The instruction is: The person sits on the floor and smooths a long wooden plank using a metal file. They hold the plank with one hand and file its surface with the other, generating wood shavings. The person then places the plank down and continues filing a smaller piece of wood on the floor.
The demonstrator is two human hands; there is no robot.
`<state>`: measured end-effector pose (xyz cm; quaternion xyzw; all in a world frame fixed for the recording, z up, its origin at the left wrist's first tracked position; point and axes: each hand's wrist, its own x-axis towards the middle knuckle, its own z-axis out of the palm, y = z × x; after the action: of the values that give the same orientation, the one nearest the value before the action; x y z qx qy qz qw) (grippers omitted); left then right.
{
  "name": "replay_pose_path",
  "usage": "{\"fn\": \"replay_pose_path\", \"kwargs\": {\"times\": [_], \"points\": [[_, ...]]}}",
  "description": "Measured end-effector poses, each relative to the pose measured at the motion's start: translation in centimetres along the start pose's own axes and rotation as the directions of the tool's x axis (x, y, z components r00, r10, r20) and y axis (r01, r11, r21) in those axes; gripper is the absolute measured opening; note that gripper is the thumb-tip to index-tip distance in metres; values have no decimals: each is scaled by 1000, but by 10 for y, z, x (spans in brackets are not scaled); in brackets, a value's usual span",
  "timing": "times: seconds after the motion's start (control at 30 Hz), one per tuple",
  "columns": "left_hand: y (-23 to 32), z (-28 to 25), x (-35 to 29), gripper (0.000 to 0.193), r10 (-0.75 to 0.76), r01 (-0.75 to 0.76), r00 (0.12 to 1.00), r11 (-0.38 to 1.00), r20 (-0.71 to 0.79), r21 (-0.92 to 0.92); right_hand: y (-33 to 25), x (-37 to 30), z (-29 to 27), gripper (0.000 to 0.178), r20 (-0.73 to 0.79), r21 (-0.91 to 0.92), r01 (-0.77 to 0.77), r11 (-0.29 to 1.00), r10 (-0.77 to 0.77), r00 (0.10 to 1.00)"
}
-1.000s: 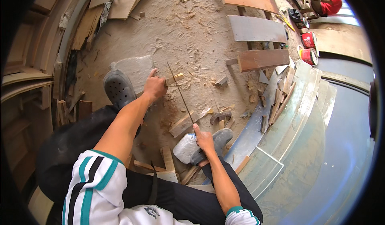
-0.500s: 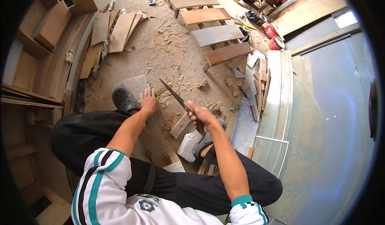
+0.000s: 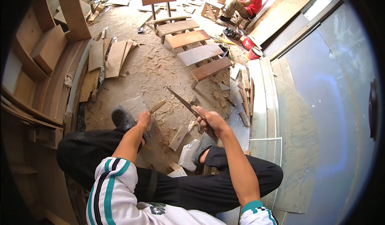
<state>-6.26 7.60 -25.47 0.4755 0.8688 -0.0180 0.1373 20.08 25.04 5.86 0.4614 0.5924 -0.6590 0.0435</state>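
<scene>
My left hand (image 3: 143, 119) is closed around one end of a short wood strip (image 3: 157, 106), whose free end points away to the right. It is just above a pale flat slab (image 3: 134, 102) on the ground, beside my grey clog (image 3: 122, 117). My right hand (image 3: 211, 123) grips a long-bladed knife (image 3: 181, 98); its dark, narrow blade points up and to the left, with the tip near the strip but apart from it. A loose wood block (image 3: 178, 138) lies on the ground between my feet, next to a whitish lump (image 3: 188, 155).
Several low wooden stools (image 3: 202, 53) stand in a row ahead. Boards (image 3: 115, 58) and wooden cabinets (image 3: 51, 50) are at the left. Large glass sheets (image 3: 298, 145) lie at the right. Red cans (image 3: 254, 53) and a seated person in red (image 3: 249, 2) are farther off.
My left hand has gone from spread fingers to closed on the wood strip, now lifted. My right hand still holds the knife. The view has tilted up, showing more of the far area.
</scene>
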Motion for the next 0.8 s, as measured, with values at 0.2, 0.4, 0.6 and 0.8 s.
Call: {"fn": "replay_pose_path", "kwargs": {"times": [0.2, 0.4, 0.6, 0.8], "points": [[-17, -9, 10, 21, 28, -33, 992, 999, -123, -40, 35, 28, 15, 54, 3, 69, -55, 996, 55, 998], [-20, -2, 3, 22, 5, -18, 995, 992, -104, -129, 66, 46, 27, 51, 31, 151, -111, 982, 108, 994], [-17, -12, 2, 33, -61, 68, 997, 977, 43, -201, 86, 69, 32, 50, 16, 205, -110, 972, 109, 994], [-18, -13, 2, 29, -23, 23, 1000, 986, 2, -163, 103, 82, 41, 57, 36, 214, 61, 975, -71, 997]]}}
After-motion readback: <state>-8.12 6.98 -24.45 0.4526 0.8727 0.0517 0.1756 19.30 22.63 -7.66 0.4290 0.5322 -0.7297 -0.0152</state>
